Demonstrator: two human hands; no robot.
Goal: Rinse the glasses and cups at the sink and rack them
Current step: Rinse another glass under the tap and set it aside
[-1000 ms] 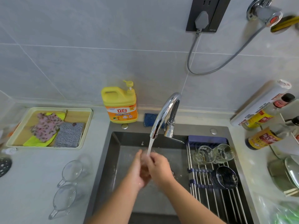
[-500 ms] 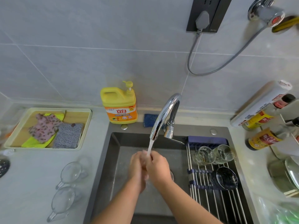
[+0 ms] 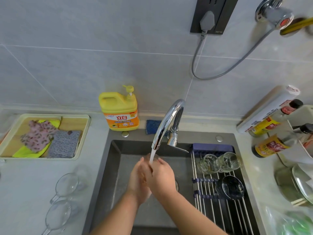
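A: Where is the glass?

B: The glass (image 3: 148, 156) is over the sink (image 3: 135, 147), right under the faucet (image 3: 166, 121), held between both hands. Water (image 3: 153, 154) runs onto its rim, the only part of it that shows above the hands.

A: How do the hands sit?

B: The left hand (image 3: 138, 182) cups the glass's left side, fingers together and bent round it. The right hand (image 3: 163, 176) wraps the right side with its back to the camera. Its fingers curl round the far side, and their tips are hidden.

A: And the rack?

B: The rack (image 3: 211, 211) spans the right part of the sink. Three glasses lie on it. The back-left glass (image 3: 208, 163) and the back-right glass (image 3: 228, 160) lie on their sides, side by side, mouths toward the camera. The front glass (image 3: 232, 187) lies apart from them, nearer the camera.

A: What is on the counter to the left?

B: Two clear handled cups, the far cup (image 3: 67, 184) and the near cup (image 3: 57, 216), just beside each other, handles pointing to the lower left. Behind them is a tray (image 3: 81, 156) of cloths.

A: What else?

B: A yellow soap bottle (image 3: 121, 110) stands at the wall behind the sink's left corner. A blue sponge (image 3: 152, 126) lies near the faucet's base. Sauce bottles (image 3: 271, 146) and a lidded pot (image 3: 288, 184) sit on the right counter.
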